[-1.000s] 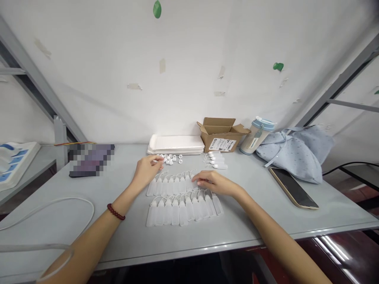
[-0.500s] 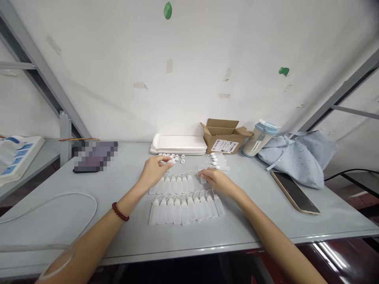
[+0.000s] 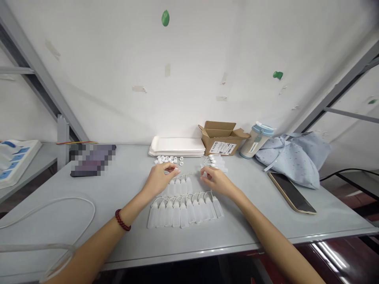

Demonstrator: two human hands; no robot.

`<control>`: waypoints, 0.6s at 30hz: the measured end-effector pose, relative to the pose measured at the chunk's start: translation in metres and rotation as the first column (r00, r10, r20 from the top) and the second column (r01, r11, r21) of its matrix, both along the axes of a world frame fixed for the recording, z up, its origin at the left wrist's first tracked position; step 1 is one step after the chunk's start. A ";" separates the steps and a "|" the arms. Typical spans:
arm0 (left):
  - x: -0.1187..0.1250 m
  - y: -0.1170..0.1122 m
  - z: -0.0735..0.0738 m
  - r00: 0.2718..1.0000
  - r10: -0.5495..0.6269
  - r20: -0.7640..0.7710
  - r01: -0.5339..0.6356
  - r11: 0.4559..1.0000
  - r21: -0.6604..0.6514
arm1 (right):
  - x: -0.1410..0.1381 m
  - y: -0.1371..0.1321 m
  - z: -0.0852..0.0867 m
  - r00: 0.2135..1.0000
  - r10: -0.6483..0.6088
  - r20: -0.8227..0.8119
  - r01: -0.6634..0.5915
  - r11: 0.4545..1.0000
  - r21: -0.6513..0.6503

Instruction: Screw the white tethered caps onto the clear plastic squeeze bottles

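Observation:
My left hand [image 3: 161, 179] has thumb and index finger pinched on a small white cap [image 3: 177, 169], just above the upper row of bottles. Opposite it, my right hand [image 3: 217, 181] hovers with curled fingers; what they hold, if anything, is hidden. Translucent flat bottles [image 3: 180, 187] with thin white cords lie in an upper row, partly covered by my left hand. A longer row of similar bottles [image 3: 183, 215] lies nearer to me. Loose white caps [image 3: 175, 159] sit behind my left hand. Several bottles with white tops [image 3: 219, 161] lie behind my right hand.
White trays [image 3: 179, 146] are stacked by the wall, beside an open cardboard box [image 3: 223, 138]. To the right stand a tumbler [image 3: 256, 141], blue cloth [image 3: 291, 157] and a phone [image 3: 291, 193]. A cable [image 3: 93, 211] and a partly blurred dark object [image 3: 94, 159] lie left.
My left hand has drawn back from the loose caps, toward my right hand, with a cap in its fingers. The bottle at my right fingertips no longer shows.

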State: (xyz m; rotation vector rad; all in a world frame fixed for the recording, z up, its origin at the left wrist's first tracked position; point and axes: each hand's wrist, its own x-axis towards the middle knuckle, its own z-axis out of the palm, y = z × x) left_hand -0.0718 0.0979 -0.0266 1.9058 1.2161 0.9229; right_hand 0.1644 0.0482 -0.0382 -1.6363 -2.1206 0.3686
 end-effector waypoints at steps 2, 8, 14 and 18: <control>0.001 -0.001 0.000 1.000 -0.021 0.018 0.021 0.999 -0.029 | -0.001 0.000 0.001 0.997 0.026 -0.077 -0.023 0.999 0.043; 0.004 -0.007 0.005 0.997 -0.079 0.007 0.079 0.996 -0.031 | -0.011 -0.007 0.009 0.966 0.098 -0.240 -0.058 0.984 0.167; 0.007 -0.015 0.008 0.985 -0.171 0.034 0.173 0.984 -0.040 | -0.020 -0.015 0.014 0.937 0.149 -0.316 -0.098 0.980 0.172; 0.009 -0.018 0.008 0.975 -0.215 0.055 0.217 0.976 -0.036 | -0.024 -0.019 0.014 0.936 0.196 -0.293 -0.147 0.972 0.182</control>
